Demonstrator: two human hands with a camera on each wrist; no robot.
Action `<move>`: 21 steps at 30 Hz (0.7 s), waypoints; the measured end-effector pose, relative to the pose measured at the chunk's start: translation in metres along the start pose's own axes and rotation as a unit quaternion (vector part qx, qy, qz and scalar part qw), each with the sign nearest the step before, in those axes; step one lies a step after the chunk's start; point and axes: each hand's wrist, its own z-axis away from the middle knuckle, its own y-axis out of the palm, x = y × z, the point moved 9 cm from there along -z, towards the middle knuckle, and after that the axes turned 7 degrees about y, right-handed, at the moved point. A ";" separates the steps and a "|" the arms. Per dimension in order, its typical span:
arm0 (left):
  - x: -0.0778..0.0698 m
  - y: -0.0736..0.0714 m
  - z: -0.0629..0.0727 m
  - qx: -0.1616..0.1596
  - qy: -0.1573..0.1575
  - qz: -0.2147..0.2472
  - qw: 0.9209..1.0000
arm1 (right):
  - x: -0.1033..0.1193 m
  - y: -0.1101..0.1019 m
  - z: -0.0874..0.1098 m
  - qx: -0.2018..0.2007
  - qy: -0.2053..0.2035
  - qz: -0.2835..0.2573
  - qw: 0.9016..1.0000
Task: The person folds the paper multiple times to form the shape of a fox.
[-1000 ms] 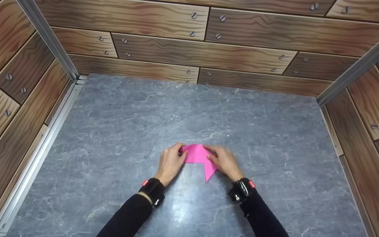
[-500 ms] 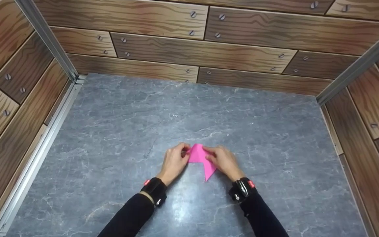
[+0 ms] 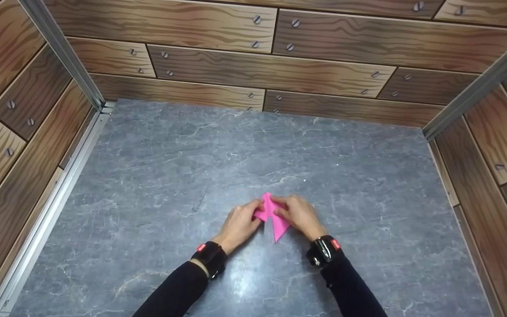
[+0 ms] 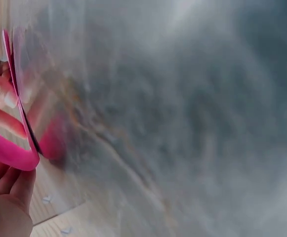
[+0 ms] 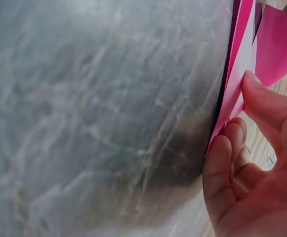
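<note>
Our left hand pinched the left flap of the folded pink paper, fingers curled round its edge; our right hand pinched the right side, thumb on top and fingers beneath. The paper lay between both hands, its point toward the near edge of the grey marble table, near the middle. Wood-plank walls enclosed the far and side edges.

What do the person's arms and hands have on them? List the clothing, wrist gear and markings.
Both arms wear long black sleeves. The left hand and right hand are bare, without gloves. Each wrist carries a black strapped device with a small red tag: the left wrist device and the right wrist device.
</note>
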 end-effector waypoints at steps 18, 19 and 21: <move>-0.015 0.012 0.002 0.041 0.062 -0.090 0.993 | 0.005 -0.001 0.001 0.004 -0.015 0.004 1.000; -0.015 0.011 0.002 0.041 0.061 -0.088 0.993 | 0.004 0.000 0.001 0.005 -0.012 0.003 1.000; -0.015 0.009 0.003 0.039 0.060 -0.083 0.994 | 0.004 0.000 0.001 0.006 -0.010 0.001 1.000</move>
